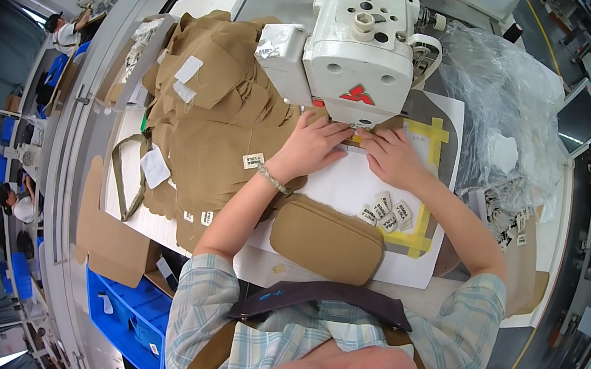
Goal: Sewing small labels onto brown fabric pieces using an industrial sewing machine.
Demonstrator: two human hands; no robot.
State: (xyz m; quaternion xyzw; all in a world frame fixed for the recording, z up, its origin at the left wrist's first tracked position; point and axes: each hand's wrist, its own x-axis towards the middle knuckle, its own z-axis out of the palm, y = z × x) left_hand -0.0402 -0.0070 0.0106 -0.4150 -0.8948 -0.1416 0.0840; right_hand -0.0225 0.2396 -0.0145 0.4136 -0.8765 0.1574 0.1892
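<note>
Both hands meet beneath the head of a white sewing machine. My left hand lies palm down with its fingers stretched out and a little apart, the tips close to the needle area. Opposite it, my right hand also rests flat, fingers spread. Between the fingertips shows a narrow bit of brown material; the machine head hides most of it. Small pale fabric labels lie in a loose group on white paper below my right hand. Nearer to me sits a brown zipped pouch.
Brown fabric pieces heap up at the left, with a few labels on them. Clear plastic film and a box of labels lie at the right. Yellow tape edges the paper. A blue crate stands lower left.
</note>
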